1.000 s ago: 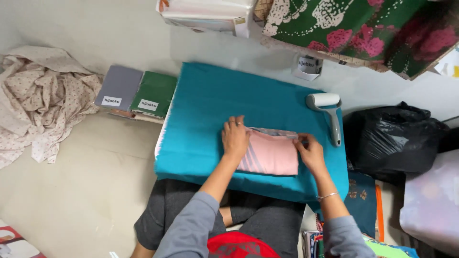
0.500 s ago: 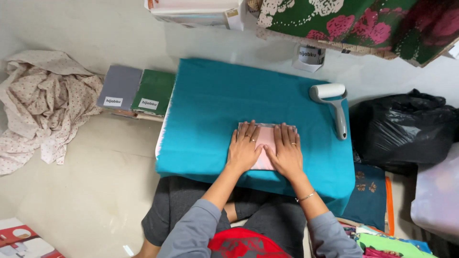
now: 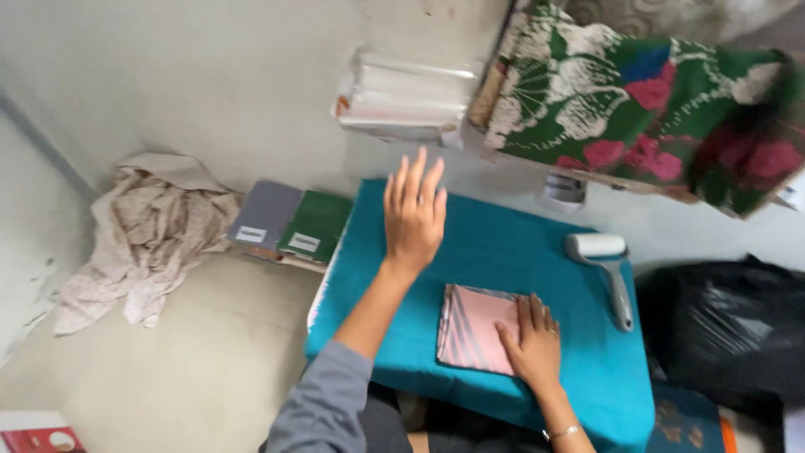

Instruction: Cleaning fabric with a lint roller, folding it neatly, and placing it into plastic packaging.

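A folded pink cloth (image 3: 470, 325) with striped edges lies on a teal-covered board (image 3: 520, 252) over my lap. My right hand (image 3: 530, 346) rests flat on the cloth's right side, fingers spread. My left hand (image 3: 413, 211) is raised above the board's far left part, open with fingers apart, holding nothing, stretched toward a stack of clear plastic packets (image 3: 407, 99) at the back. A white lint roller (image 3: 605, 268) lies on the board's right side.
Grey (image 3: 264, 216) and green (image 3: 314, 226) folded packs lie left of the board. A crumpled beige cloth (image 3: 147, 231) is on the floor at far left. A green floral fabric (image 3: 637, 101) drapes at the back right; a black plastic bag (image 3: 729, 323) sits at right.
Both hands were pressing the pink cloth together. My left hand has lifted off and reached forward; my right hand stays on the cloth. The camera has tilted up.
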